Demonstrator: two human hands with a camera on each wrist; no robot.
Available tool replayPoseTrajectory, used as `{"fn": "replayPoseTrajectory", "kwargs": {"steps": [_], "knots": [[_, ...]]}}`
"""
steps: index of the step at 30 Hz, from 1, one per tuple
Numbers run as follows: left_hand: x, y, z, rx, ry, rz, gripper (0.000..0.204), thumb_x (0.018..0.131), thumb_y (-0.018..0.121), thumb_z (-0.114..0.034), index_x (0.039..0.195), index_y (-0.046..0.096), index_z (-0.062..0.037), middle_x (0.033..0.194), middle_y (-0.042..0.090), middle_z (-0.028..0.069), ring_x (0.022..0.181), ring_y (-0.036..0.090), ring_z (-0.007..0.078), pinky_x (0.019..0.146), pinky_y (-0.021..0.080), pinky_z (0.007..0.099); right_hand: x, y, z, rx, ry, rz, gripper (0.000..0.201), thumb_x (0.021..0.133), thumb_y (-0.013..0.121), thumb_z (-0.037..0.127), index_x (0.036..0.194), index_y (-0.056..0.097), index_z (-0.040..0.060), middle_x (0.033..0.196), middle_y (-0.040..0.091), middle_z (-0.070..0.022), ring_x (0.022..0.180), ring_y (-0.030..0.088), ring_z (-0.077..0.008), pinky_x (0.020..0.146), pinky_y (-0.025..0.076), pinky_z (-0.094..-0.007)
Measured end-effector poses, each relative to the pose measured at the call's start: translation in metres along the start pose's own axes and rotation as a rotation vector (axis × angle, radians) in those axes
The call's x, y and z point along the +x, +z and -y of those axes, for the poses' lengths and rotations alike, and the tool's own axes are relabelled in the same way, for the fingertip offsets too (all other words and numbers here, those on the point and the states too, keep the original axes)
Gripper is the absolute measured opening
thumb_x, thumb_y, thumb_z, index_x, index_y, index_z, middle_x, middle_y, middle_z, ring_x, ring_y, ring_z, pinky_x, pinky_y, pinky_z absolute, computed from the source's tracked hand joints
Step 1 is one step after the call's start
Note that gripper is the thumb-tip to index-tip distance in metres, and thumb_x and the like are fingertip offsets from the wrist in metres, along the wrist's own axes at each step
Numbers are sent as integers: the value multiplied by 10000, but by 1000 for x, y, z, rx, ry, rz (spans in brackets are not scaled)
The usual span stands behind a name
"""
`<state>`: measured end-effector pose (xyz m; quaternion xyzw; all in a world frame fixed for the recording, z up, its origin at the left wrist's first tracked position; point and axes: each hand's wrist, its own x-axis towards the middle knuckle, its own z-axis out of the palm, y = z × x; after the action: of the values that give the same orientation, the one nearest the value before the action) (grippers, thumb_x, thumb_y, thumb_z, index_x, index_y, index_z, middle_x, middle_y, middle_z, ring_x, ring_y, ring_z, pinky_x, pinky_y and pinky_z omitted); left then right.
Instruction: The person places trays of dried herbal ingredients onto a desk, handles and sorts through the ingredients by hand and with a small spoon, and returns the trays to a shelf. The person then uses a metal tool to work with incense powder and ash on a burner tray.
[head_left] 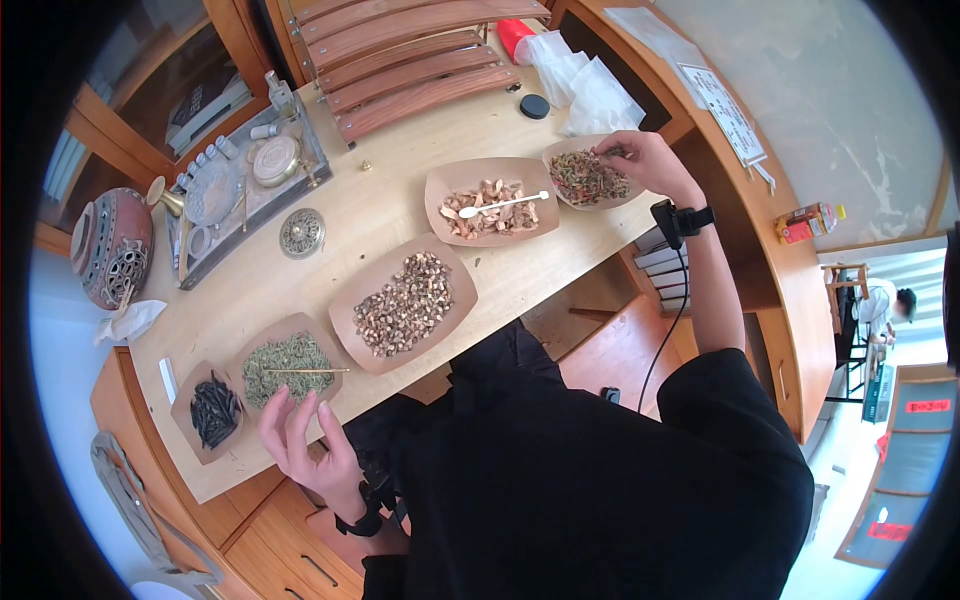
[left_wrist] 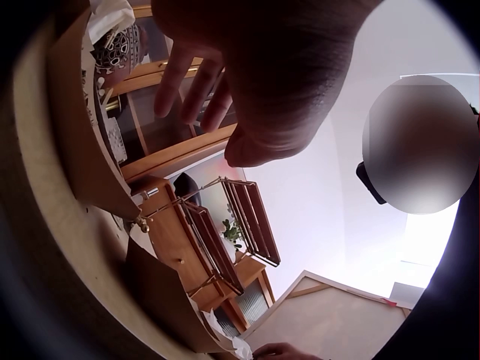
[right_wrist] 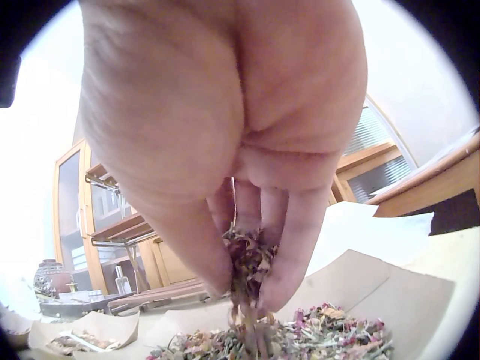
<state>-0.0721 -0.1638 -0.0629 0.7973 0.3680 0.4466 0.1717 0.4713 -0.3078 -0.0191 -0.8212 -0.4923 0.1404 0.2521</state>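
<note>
To do this step well, I would keep the right hand (head_left: 650, 165) low above its paper tray (right_wrist: 345, 281), so that loose bits of the dried petal mix (right_wrist: 251, 262) land inside, and squeeze gently, since they seem brittle. Its thumb and fingertips are closed around a small bunch, over the heap in this tray. The left hand (head_left: 315, 455) has fingers apart and slightly bent, gripping nothing, near the green herb (head_left: 290, 352); whether it touches the herb tray (head_left: 295, 322), I cannot tell well.
</note>
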Motion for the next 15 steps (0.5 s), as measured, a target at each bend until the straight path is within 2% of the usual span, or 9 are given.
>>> {"fn": "replayPoseTrajectory", "kwargs": {"steps": [1,3,7,9,13,15], "knots": [[0,0,0,-1,-2,1,209,865,717,58,1059,750,-12,1252,615,172,1111,627,324,903,534,426,0,-1,3,0,0,1,198,888,732,65,1084,744,33,958,762,-101,854,699,-204,854,561,-346],[0,0,0,-3,-4,1,210,865,717,58,1060,750,-12,1253,614,173,1112,626,324,904,534,426,0,-2,8,-21,43,9,166,942,705,62,1087,764,4,950,778,-80,853,715,-135,825,573,-301],[0,-1,1,-7,-8,0,210,866,718,56,1061,751,-13,1255,614,172,1115,626,324,910,535,427,2,-4,7,-28,37,2,167,965,700,100,1091,771,15,942,779,-81,841,713,-123,811,571,-303],[0,-1,0,-5,-8,0,210,866,719,56,1061,751,-14,1255,614,172,1116,625,324,912,535,428,3,-2,2,-17,-10,-30,199,955,719,192,1071,774,39,881,761,-102,762,670,-179,778,560,-335],[0,0,0,5,0,-5,208,866,720,54,1060,752,-15,1255,614,170,1122,626,326,915,536,430,3,2,-6,16,-38,-50,222,966,707,210,1077,772,29,888,765,-111,766,684,-204,783,559,-344],[0,0,1,10,0,-3,207,866,721,53,1059,753,-15,1255,614,170,1123,626,326,915,536,429,3,3,-10,-33,20,-16,243,983,686,219,1103,767,23,910,766,-129,816,699,-243,816,553,-355]]}}
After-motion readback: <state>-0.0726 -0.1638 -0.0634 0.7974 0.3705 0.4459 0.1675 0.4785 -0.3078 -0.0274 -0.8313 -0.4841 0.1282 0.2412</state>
